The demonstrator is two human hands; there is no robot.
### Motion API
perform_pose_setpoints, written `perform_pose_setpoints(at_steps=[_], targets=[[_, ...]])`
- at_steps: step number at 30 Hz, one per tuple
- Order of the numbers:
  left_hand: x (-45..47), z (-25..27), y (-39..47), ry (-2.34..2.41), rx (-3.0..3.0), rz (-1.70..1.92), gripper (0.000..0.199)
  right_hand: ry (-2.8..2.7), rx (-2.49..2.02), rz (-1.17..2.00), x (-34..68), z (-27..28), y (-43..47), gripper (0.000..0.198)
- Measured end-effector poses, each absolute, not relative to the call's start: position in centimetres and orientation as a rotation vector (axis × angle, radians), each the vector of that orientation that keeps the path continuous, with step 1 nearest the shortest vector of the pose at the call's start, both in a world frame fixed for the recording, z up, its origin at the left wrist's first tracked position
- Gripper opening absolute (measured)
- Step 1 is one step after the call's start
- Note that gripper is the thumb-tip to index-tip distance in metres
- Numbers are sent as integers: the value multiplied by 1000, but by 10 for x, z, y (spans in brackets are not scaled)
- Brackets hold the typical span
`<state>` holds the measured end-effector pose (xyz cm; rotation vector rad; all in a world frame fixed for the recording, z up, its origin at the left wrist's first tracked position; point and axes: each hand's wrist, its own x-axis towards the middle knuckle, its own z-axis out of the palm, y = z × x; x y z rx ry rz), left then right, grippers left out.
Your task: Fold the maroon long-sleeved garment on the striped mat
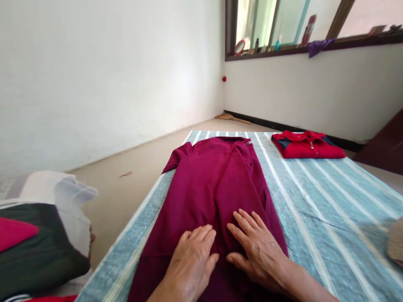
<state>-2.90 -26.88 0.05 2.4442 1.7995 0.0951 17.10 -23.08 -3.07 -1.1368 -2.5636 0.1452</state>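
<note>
Maroon shirt [214, 184] lies flat on a striped cloth [330, 201], blue-green with pale stripes, spread over the floor. Shirt runs lengthwise away from the person, collar at the far end, one short sleeve [179, 157] sticking out to the left. The right side looks folded inward over the body, leaving a long crease down the middle and a narrower outline on that side. Fabric is a deep wine red, plain, slightly fuzzy, with soft wrinkles near the hands. A small tag or trim shows at the collar [248, 143].

Left hand [192, 262] rests palm down on the near part of the shirt, fingers stretched out and close together, holding nothing. Right hand [256, 247] lies flat just beside it on the shirt, fingers slightly spread and pointing up-left, also gripping nothing. The two hands are nearly touching at the thumbs.

Folded red shirt [307, 144] with dark panels and a zip sits at the far right of the cloth, well apart from the maroon one. Pile of clothes [40, 235] in white, black and red sits off the cloth at the left. Window sill [302, 46] up top carries small bottles and a purple rag.
</note>
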Motion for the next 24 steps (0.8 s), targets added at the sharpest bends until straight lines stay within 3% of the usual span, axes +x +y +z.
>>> perform_pose_setpoints(at_steps=[7, 13, 20, 24], targets=[[-24, 23, -245, 1709, 2474, 187, 33, -2555, -1151, 251, 169, -42, -229, 54], [23, 39, -171, 1555, 2564, 184, 22, -2537, -1102, 263, 165, -54, -223, 67], [79, 2, -96, 1525, 2559, 482, 21, -2435, -996, -112, 162, -77, -215, 60], [95, -19, -83, 1540, 2505, 612, 26, -2348, -750, -449, 163, -89, -204, 32]])
